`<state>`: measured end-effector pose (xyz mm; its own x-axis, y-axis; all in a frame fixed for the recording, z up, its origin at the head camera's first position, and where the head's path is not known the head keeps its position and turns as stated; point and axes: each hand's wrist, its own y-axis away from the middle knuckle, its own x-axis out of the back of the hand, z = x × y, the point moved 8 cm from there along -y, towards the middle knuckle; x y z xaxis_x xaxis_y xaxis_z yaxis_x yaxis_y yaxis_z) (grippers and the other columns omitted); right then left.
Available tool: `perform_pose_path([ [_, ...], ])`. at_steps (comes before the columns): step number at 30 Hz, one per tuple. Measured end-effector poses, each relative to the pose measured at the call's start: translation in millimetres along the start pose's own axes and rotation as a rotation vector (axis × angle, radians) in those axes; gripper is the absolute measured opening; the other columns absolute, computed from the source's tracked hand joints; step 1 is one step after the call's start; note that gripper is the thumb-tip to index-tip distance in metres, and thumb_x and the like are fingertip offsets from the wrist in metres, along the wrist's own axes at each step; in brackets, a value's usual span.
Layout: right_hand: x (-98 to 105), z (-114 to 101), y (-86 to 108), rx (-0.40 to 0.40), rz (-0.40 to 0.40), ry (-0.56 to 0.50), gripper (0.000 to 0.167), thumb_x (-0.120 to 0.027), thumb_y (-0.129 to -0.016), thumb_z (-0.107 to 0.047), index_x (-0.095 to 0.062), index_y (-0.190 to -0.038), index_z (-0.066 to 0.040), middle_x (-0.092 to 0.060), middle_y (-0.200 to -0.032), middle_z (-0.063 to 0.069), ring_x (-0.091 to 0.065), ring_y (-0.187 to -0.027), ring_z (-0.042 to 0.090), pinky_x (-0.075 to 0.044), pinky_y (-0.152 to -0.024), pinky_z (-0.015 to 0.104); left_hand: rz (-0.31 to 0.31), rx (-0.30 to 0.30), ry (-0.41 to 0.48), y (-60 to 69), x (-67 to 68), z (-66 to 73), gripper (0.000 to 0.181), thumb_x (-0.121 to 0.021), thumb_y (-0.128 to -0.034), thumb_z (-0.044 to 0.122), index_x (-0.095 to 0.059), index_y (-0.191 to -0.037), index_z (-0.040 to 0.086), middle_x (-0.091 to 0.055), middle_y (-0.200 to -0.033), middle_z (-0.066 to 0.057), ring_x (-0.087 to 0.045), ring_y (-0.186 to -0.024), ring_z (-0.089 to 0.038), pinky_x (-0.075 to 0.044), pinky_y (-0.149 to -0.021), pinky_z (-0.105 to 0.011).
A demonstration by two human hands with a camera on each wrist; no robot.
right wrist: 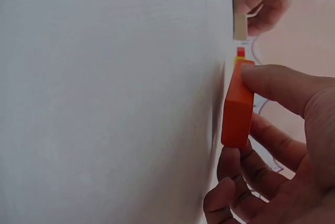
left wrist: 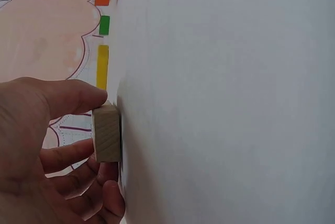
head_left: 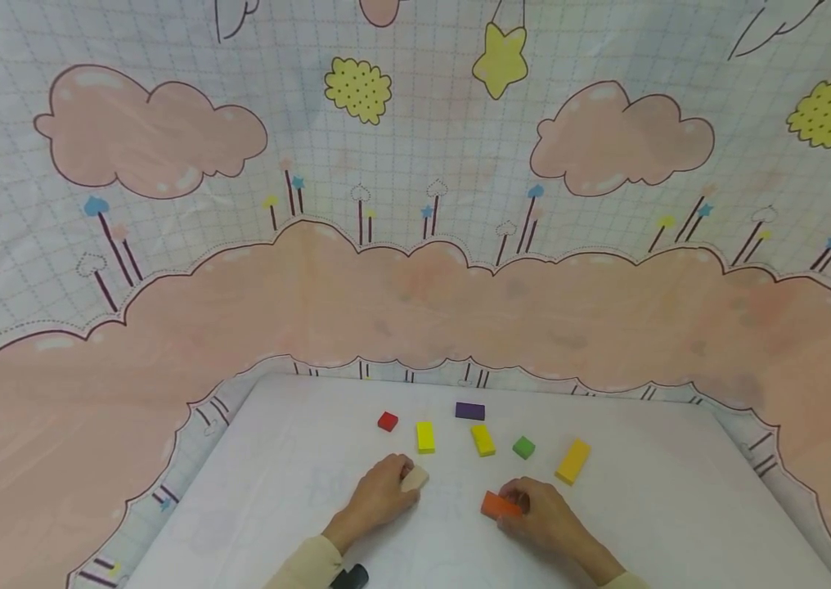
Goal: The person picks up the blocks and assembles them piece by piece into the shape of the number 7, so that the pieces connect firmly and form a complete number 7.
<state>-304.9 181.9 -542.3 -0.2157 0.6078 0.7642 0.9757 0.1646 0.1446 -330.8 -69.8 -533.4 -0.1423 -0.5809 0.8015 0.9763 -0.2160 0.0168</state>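
Observation:
My left hand (head_left: 384,492) pinches a plain wooden block (head_left: 414,478) between thumb and fingers, low at the white tabletop. In the left wrist view the block's grained end (left wrist: 107,134) faces the camera, the thumb on its upper side. To the right, my right hand (head_left: 542,514) grips an orange block (head_left: 500,505) with thumb and fingertips. The right wrist view shows that orange block (right wrist: 238,106) close to the surface, thumb on top and fingers beneath. A gap separates the two held blocks.
Beyond the hands lie a red block (head_left: 388,421), two yellow blocks (head_left: 425,438), a purple block (head_left: 470,411), a green block (head_left: 523,447) and a yellow-orange block (head_left: 573,461). A black object (head_left: 351,577) is by the left sleeve. A patterned cloth (head_left: 415,303) surrounds the white table (head_left: 298,442).

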Motion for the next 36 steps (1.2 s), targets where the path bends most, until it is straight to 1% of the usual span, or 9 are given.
perform_pose_path([
  [7,5.0,0.6,-1.5,0.009,0.011,-0.016,0.035,-0.084,-0.075,-0.02,-0.069,-0.107,-0.017,-0.063,-0.093,-0.003,-0.052,-0.083,0.015,-0.048,-0.075,0.03,-0.009,-0.025,-0.003,5.5,-2.9,11.2,0.041,-0.078,-0.0808,0.022,-0.062,-0.116,0.006,-0.062,-0.097,-0.002,-0.053,-0.083,-0.015,-0.05,-0.079,-0.038],
  [14,11.6,2.2,-4.6,0.047,0.012,-0.015,0.036,-0.084,-0.076,-0.024,-0.07,-0.109,-0.018,-0.064,-0.093,-0.004,-0.052,-0.084,0.014,-0.048,-0.074,0.028,-0.04,-0.047,0.0,8.4,-10.8,19.8,0.04,-0.078,-0.0809,0.024,-0.061,-0.115,0.01,-0.061,-0.096,0.002,-0.052,-0.082,-0.012,-0.047,-0.078,-0.036],
  [17,13.7,2.3,-6.0,0.083,0.001,-0.023,0.036,-0.083,-0.076,-0.024,-0.07,-0.109,-0.018,-0.065,-0.096,-0.005,-0.054,-0.086,0.014,-0.048,-0.074,0.027,-0.041,-0.052,0.0,10.0,-14.2,22.0,0.04,-0.078,-0.0805,0.024,-0.062,-0.114,0.011,-0.06,-0.095,0.003,-0.051,-0.082,-0.011,-0.047,-0.076,-0.034],
  [21,15.0,2.1,-7.5,0.144,-0.033,-0.036,0.036,-0.082,-0.078,-0.025,-0.07,-0.111,-0.018,-0.066,-0.101,-0.005,-0.055,-0.089,0.013,-0.048,-0.074,0.025,-0.053,-0.067,0.011,12.1,-19.8,25.7,0.039,-0.078,-0.08,0.025,-0.062,-0.113,0.011,-0.059,-0.094,0.004,-0.051,-0.08,-0.01,-0.044,-0.074,-0.031],
  [24,16.9,1.6,-8.7,0.191,-0.055,-0.044,0.036,-0.081,-0.079,-0.025,-0.069,-0.113,-0.018,-0.067,-0.103,-0.006,-0.055,-0.09,0.012,-0.047,-0.074,0.022,-0.066,-0.081,0.03,13.6,-22.4,31.0,0.038,-0.078,-0.08,0.025,-0.062,-0.112,0.011,-0.059,-0.093,0.005,-0.051,-0.08,-0.01,-0.044,-0.073,-0.03],
  [30,25.0,-1.2,-10.0,0.277,-0.058,-0.04,0.034,-0.079,-0.081,-0.023,-0.07,-0.113,-0.018,-0.067,-0.105,-0.006,-0.055,-0.09,0.008,-0.046,-0.073,0.021,-0.091,-0.093,0.051,15.4,-25.8,43.1,0.039,-0.078,-0.0798,0.026,-0.062,-0.112,0.013,-0.057,-0.093,0.007,-0.05,-0.08,-0.009,-0.044,-0.072,-0.028],
  [34,27.3,-3.5,-11.5,0.317,-0.064,-0.005,0.032,-0.077,-0.083,-0.022,-0.069,-0.114,-0.018,-0.068,-0.108,-0.006,-0.057,-0.093,0.009,-0.049,-0.078,0.023,-0.104,-0.108,0.048,17.1,-31.0,49.7,0.037,-0.078,-0.0798,0.026,-0.062,-0.111,0.013,-0.057,-0.09,0.008,-0.049,-0.078,-0.008,-0.043,-0.07,-0.026],
  [36,26.5,-3.2,-13.3,0.313,-0.073,0.007,0.032,-0.077,-0.084,-0.022,-0.069,-0.114,-0.019,-0.068,-0.11,-0.005,-0.058,-0.097,0.011,-0.052,-0.086,0.029,-0.109,-0.111,0.045,17.9,-34.8,51.3,0.037,-0.078,-0.0798,0.027,-0.062,-0.11,0.013,-0.056,-0.089,0.008,-0.049,-0.077,-0.007,-0.042,-0.069,-0.026],
])
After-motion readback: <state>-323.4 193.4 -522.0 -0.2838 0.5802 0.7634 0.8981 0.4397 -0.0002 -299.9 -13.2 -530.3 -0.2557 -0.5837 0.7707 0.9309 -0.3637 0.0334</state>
